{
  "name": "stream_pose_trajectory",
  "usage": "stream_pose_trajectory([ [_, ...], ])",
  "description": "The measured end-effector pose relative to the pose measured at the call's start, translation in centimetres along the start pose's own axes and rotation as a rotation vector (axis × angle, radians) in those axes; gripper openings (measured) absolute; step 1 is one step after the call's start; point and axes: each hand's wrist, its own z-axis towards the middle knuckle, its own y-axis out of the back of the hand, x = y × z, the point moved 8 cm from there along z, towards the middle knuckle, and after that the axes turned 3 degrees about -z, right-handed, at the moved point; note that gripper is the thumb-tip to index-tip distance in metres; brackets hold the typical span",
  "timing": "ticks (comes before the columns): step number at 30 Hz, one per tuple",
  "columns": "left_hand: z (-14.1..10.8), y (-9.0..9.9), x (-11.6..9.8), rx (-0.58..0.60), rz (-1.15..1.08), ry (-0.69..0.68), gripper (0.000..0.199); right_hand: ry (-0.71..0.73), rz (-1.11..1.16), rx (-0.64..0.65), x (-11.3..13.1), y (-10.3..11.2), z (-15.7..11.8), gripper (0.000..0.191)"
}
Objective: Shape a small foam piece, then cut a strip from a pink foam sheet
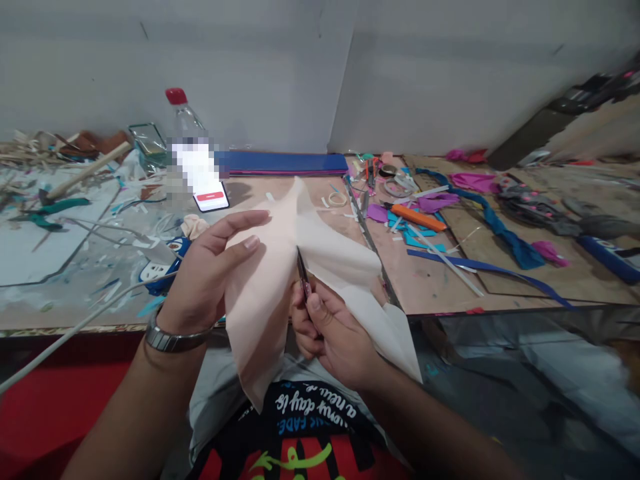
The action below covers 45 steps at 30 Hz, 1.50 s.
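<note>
A large cream sheet (270, 260), thin and floppy like crepe paper or fabric, hangs in front of me over the table's edge. My left hand (203, 270) grips its left part, with thumb and forefinger on top and the other fingers hidden beneath. Closed around the handles of a small pair of scissors (303, 275) is my right hand (333, 327). The dark blades reach up into a slit that runs through the sheet from its near edge. One flap falls to the left of the slit, the other drapes over my right wrist.
A lit phone (203, 177) leans against a red-capped bottle (177, 97). To the left lie green-handled pliers (45, 217) and a white cable (90, 320). An orange cutter (417, 217), tape rolls (397, 183), blue strips (500, 267) and paper scraps cover the right side.
</note>
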Motion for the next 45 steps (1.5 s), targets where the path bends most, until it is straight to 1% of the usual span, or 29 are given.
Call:
stream_pose_trajectory([
  [6, -0.7, 0.3, -1.5, -0.053, 0.175, -0.23, 0.046, 0.035, -0.023, 0.023, 0.3, -0.3, -0.2, 0.034],
  [10, -1.6, -0.1, -2.5, -0.056, 0.261, -0.319, 0.051, 0.055, 0.011, 0.048, 0.4, -0.6, -0.2, 0.033],
  [13, -2.3, -0.5, -3.3, -0.053, 0.311, -0.359, 0.053, 0.078, 0.032, 0.055, 0.6, -0.7, -0.1, 0.033],
  [19, -2.9, -0.8, -3.9, -0.059, 0.34, -0.374, 0.053, 0.084, 0.038, 0.058, 0.9, -1.0, -0.1, 0.033],
  [24, -2.5, -0.7, -3.5, -0.065, 0.331, -0.36, 0.053, 0.075, 0.031, 0.038, 1.1, -0.9, 0.0, 0.036],
  [29, -2.2, -0.8, -3.2, -0.066, 0.334, -0.351, 0.053, 0.068, 0.052, 0.054, 1.1, -0.9, 0.2, 0.034],
  [35, -2.1, -1.0, -3.1, -0.056, 0.326, -0.347, 0.054, 0.063, 0.022, 0.043, 1.1, -0.9, 0.4, 0.035],
  [41, -1.6, -0.7, -2.5, -0.061, 0.298, -0.335, 0.053, 0.037, 0.024, 0.035, 1.1, -0.9, 0.3, 0.036],
  [45, -1.6, -0.6, -2.3, -0.059, 0.3, -0.339, 0.052, 0.014, 0.011, 0.008, 0.9, -0.7, 0.2, 0.039],
])
